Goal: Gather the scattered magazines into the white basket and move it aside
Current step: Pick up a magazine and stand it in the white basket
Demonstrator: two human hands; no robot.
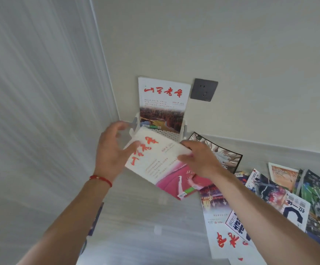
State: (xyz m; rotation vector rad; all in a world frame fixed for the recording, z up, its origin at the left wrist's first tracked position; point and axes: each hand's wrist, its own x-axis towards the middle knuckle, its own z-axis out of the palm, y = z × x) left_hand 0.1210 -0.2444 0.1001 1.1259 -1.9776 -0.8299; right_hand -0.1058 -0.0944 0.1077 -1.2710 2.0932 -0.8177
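Observation:
A white perforated basket [171, 135] stands on the floor in the corner against the wall. One magazine with red calligraphy [163, 104] stands upright in it. I hold a second magazine with a white and pink cover [161, 165] just in front of the basket, tilted. My right hand [199, 159] grips its right edge. My left hand [111, 148] has its thumb on the left edge, and its fingers are spread. Several more magazines [269, 203] lie scattered on the floor at the right.
A dark wall socket [204, 89] sits on the wall right of the basket. A white door or panel [40, 92] fills the left side. A black-bordered illustrated magazine [224, 152] lies beside the basket. Bare grey floor [145, 226] spreads below my hands.

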